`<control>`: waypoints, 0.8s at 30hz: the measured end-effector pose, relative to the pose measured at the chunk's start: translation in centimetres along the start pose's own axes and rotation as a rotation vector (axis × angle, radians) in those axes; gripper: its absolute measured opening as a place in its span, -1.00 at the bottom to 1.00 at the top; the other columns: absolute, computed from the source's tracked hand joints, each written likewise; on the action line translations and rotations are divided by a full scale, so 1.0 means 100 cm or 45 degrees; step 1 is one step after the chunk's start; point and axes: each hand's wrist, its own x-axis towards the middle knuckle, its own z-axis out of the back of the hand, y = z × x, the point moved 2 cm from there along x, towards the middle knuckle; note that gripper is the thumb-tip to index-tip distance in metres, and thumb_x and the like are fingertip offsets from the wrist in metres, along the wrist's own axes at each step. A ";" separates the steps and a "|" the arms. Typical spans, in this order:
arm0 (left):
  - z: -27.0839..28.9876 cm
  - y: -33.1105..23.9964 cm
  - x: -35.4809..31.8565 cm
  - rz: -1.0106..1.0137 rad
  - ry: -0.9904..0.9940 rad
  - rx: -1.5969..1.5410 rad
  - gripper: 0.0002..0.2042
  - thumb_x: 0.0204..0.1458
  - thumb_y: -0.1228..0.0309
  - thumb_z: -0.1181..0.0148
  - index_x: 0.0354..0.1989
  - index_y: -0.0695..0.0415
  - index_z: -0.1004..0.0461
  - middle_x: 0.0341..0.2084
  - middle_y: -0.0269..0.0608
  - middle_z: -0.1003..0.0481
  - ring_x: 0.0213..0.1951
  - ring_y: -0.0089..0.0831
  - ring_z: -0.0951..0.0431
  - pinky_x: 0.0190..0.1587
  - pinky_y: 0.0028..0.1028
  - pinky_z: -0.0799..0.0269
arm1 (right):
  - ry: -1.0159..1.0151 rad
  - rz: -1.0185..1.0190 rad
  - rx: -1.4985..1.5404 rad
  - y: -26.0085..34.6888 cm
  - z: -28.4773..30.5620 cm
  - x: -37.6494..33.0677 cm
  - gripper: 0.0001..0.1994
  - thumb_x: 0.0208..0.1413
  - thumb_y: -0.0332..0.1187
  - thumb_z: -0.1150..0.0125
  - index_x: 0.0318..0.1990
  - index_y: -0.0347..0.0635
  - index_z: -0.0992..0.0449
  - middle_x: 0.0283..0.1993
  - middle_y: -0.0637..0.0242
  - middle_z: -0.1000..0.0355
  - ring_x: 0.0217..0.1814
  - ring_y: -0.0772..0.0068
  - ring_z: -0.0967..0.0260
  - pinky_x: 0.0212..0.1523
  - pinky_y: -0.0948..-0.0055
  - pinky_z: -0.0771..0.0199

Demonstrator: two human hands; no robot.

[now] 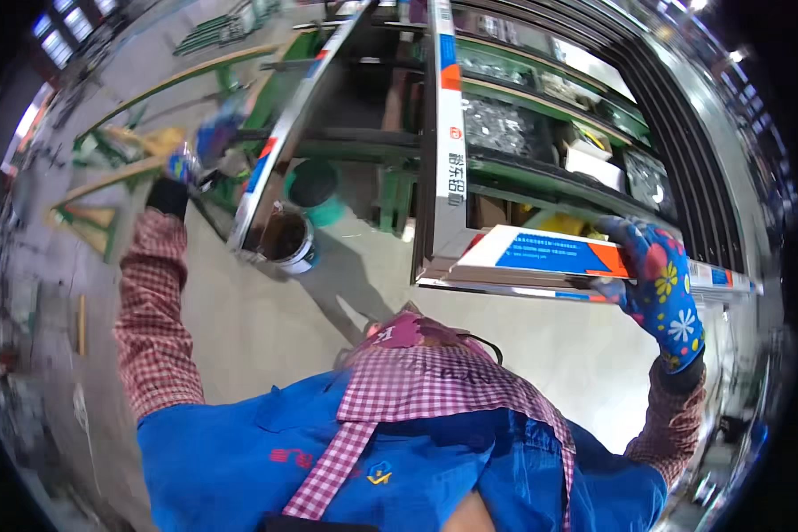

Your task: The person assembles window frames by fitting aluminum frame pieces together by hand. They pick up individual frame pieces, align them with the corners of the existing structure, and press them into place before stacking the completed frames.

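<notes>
My right hand (665, 288), in a blue flowered glove, is closed around the near bar of a dark metal window frame (541, 253). White, blue and orange protective film covers that bar; the fingers lie over its top and the thumb is below. Out to the left, my left hand (186, 165) is smeared by motion, and its fingers cannot be made out. It is near a green stand with wooden-topped rails (155, 168). A second film-covered profile (275, 146) slants between the left hand and the frame.
A bucket with dark contents (288, 241) and a green tub (315, 191) stand on the floor between the profiles. Beyond the frame bar, a green rack (541, 182) carries small metal parts (501, 124) and a white box (592, 168). Dark frame members (709, 151) bound the right side.
</notes>
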 end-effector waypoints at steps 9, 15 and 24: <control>-0.189 0.149 -0.117 1.201 0.248 -0.671 -0.60 0.03 0.39 -0.12 0.06 0.25 -0.40 -0.17 -0.17 -0.54 -0.14 -0.36 -0.54 0.00 -0.31 -0.45 | 0.167 -0.165 0.017 0.017 0.007 0.022 -0.51 -0.37 -0.14 -0.51 -0.26 -0.16 -0.47 -0.35 0.21 -0.40 -0.27 0.07 -0.38 -0.25 0.21 -0.35; -0.183 -0.013 -0.023 0.536 0.523 -0.656 -0.79 0.10 0.44 -0.10 -0.13 0.23 -0.50 -0.25 -0.13 -0.55 -0.22 -0.42 -0.56 -0.08 -0.40 -0.48 | 0.066 -0.092 0.152 0.000 0.001 0.017 -0.53 -0.40 -0.12 -0.52 -0.35 -0.21 -0.48 -0.36 0.20 -0.41 -0.31 0.09 -0.39 -0.30 0.25 -0.38; -0.101 -0.260 0.084 -0.039 0.437 -1.199 -0.64 0.25 0.32 0.11 0.14 0.25 -0.29 0.03 -0.01 -0.43 0.03 -0.31 -0.48 0.14 -0.39 -0.35 | 0.073 -0.087 0.093 0.005 0.003 0.024 -0.53 -0.50 -0.07 -0.51 -0.48 -0.15 -0.43 -0.45 0.24 -0.36 -0.37 0.11 -0.36 -0.38 0.24 -0.32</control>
